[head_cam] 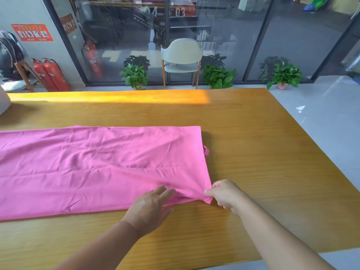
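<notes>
A wide wooden worktop (253, 133) fills the lower two thirds of the frame, and its left end is cut off by the frame edge. On it lies a pink cloth (87, 168), a long strip spread flat and lightly creased. Its long axis runs left to right. Its left end passes out of the frame's left edge, so its full length is hidden; its short right end sits just right of centre.

Across the top of the frame stands a glass wall (224, 36), and its reflections make the space behind it hard to read. Before it are a pale chair (181, 53) at top centre, potted plants (135, 75) on the floor, and red fire extinguishers (51, 75) at upper left.

At lower centre, the left hand (150, 207) rests on the cloth's near edge, fingers straight, its grip open. Just right of it, the right hand (224, 193) has its grip closed, pinching the cloth's near right corner and lifting it slightly. A small pink loop (206, 152) juts from the cloth's right end.
</notes>
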`<state>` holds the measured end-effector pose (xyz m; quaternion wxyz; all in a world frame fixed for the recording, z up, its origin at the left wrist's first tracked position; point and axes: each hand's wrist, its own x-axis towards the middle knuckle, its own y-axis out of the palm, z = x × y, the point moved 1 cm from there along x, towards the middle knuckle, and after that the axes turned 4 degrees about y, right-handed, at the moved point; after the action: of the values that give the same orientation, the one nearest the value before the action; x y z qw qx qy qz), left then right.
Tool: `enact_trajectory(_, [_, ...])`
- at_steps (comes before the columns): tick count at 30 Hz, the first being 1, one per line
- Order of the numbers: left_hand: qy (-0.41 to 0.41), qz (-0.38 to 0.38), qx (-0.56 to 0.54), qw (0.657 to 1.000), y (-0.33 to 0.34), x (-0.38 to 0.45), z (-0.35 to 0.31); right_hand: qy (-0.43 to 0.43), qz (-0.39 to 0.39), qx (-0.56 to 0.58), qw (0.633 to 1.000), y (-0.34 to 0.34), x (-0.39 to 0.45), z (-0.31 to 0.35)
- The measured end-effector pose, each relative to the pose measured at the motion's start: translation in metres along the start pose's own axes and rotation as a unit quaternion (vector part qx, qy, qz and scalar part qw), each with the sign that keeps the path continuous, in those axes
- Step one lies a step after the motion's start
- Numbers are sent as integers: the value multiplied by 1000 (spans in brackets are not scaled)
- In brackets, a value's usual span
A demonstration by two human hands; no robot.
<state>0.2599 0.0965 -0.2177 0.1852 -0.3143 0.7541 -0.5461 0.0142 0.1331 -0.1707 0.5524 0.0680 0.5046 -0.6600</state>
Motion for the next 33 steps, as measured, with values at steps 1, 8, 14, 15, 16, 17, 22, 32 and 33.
enact_trajectory(1, [4, -14, 14, 1000, 0, 1, 1, 4, 5, -20, 1000, -2, 2, -1])
enact_trajectory(8, [65, -65, 70, 993, 5, 6, 5, 15, -43, -2, 999, -2, 12, 1])
enact_trajectory(14, [30, -86, 13, 996, 5, 5, 6, 65, 45, 4, 997, 1, -2, 3])
enact_trajectory(15, [26, -91, 13, 995, 4, 6, 5, 64, 40, 9, 997, 2, -2, 3])
enact_trajectory(16, [13, -97, 25, 995, 2, 7, 4, 61, 36, 22, 997, 3, -1, 3])
enact_trajectory(17, [-3, -101, 40, 994, -3, 8, 3, 57, 31, 40, 997, 3, 0, 3])
enact_trajectory(22, [18, -90, -24, 995, -10, 11, 4, 30, 10, 127, 991, -3, 1, 9])
enact_trajectory(32, [61, -46, -56, 995, -13, 4, -1, -71, 43, 97, 992, -11, -10, 13])
enact_trajectory(33, [63, -45, -55, 995, -13, 3, -2, -67, 67, 98, 991, -10, -11, 11])
